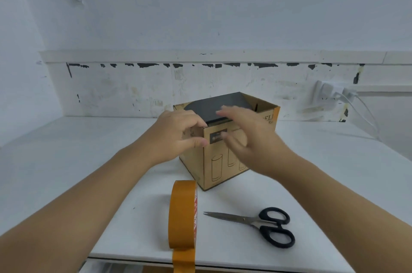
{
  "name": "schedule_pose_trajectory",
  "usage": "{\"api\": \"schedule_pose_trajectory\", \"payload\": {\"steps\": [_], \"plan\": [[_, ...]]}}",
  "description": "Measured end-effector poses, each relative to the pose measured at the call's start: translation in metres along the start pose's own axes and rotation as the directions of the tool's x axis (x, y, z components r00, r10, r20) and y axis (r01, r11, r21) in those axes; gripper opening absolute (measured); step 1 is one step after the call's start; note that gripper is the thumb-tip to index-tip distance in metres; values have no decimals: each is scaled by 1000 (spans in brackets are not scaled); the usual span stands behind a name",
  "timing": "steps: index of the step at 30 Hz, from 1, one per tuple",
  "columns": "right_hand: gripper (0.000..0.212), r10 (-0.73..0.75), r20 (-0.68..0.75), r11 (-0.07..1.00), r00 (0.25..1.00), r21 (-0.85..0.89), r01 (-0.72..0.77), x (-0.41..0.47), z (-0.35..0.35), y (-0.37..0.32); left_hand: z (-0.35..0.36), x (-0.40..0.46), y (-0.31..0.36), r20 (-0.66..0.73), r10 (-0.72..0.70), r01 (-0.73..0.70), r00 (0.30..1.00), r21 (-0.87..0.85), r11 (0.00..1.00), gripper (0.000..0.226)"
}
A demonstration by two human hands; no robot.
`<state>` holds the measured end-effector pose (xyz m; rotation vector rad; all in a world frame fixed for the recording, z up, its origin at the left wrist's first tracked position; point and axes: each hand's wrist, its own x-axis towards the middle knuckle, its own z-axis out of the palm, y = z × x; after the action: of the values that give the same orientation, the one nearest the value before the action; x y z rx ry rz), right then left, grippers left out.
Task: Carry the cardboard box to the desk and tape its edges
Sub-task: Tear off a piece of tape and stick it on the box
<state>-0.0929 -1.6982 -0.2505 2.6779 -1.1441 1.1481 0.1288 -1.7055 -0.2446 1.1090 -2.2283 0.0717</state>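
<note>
A brown cardboard box point(213, 169) with printed cylinders stands on the white desk point(84, 161), one corner turned toward me. A black panel point(219, 105) covers its top. My left hand point(176, 134) holds the near top corner, fingers curled over the top edge and thumb on the side face. My right hand point(252, 139) is blurred, with its fingers spread over the box's right front face, holding nothing. An orange tape roll point(182, 214) stands on edge in front of the box. Its loose end point(184, 260) hangs over the desk's front edge.
Black-handled scissors point(256, 222) lie shut to the right of the tape roll, blades pointing left. White plugs point(332, 92) sit in a wall socket at the back right, and their cable point(367, 116) runs down to the desk. A scuffed white wall backs the desk.
</note>
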Motion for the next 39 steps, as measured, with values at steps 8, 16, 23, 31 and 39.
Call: {"api": "schedule_pose_trajectory", "payload": {"steps": [8,16,23,31,39], "plan": [[24,43,73,996,996,73,-48,12,3,-2,3,4,8,-17,44,-44,999,38,998,23],[22,117,169,986,979,96,-134,12,-5,2,6,5,5,22,2,-2,1000,-6,1000,17],[17,111,121,983,986,135,-128,9,0,1,4,0,-5,13,-25,24,1000,26,999,23],[13,103,0,987,995,127,-102,9,15,-1,13,-7,-16,-67,-61,64,996,38,997,17],[11,104,-61,991,993,96,-98,8,21,-1,16,-10,-17,-114,-55,54,992,-16,998,18]]}}
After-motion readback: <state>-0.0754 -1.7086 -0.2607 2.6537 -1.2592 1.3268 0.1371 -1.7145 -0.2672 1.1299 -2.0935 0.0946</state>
